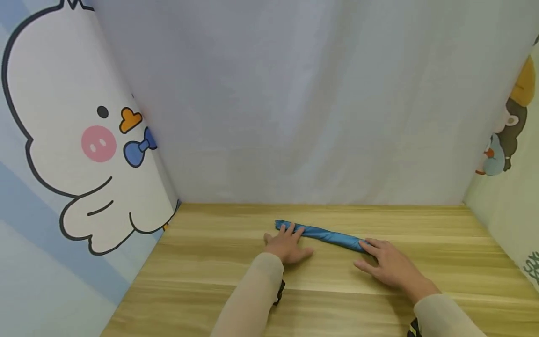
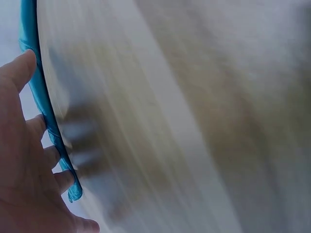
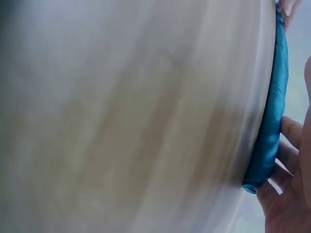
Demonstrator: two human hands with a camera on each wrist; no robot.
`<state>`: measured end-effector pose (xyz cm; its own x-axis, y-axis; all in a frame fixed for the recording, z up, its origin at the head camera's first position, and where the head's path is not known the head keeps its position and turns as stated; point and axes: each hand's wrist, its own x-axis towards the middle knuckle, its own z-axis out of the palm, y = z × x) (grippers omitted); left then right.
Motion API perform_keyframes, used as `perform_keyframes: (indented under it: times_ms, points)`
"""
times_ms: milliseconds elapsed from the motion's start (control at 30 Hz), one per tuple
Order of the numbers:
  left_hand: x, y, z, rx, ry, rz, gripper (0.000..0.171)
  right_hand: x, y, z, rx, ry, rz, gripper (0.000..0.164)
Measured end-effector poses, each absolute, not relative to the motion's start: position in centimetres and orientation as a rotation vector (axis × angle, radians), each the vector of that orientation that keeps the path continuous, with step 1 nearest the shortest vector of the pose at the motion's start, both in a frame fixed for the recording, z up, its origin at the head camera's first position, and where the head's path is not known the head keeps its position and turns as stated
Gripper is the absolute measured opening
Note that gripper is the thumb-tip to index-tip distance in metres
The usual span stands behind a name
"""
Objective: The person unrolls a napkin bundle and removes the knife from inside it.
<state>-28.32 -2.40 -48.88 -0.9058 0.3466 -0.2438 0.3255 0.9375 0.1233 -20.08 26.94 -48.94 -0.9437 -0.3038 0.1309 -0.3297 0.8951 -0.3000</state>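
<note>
A long, thin roll of shiny blue cloth lies slantwise on the wooden table, its left end farther back than its right. My left hand rests its spread fingertips on the left part of the roll, thumb out to the right. At the other end, my right hand touches the cloth with extended, slightly bent fingers. In the left wrist view several fingertips line up along the near side of the roll. Spiral layers show at the roll's end in the right wrist view, beside the right fingers.
The wood-grain table runs back to a pale grey curtain. On the left hangs a cloth wall with a cartoon bird; on the right is a light green wall with printed figures.
</note>
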Motion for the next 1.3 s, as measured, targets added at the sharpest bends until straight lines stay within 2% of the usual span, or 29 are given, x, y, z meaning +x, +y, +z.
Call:
perform_keyframes:
  times_ms: [433, 1300]
  points:
    - [-27.1, -3.8, -49.1, 0.537, 2.820, 0.075, 0.079, -18.6, 25.6, -49.9, 0.471, -2.982, 0.488, 0.079]
    - [-25.1, -6.8, -49.1, 0.590, 2.829, 0.058, 0.081, -16.0, 22.8, -48.6, 0.514, -3.011, 0.452, 0.087]
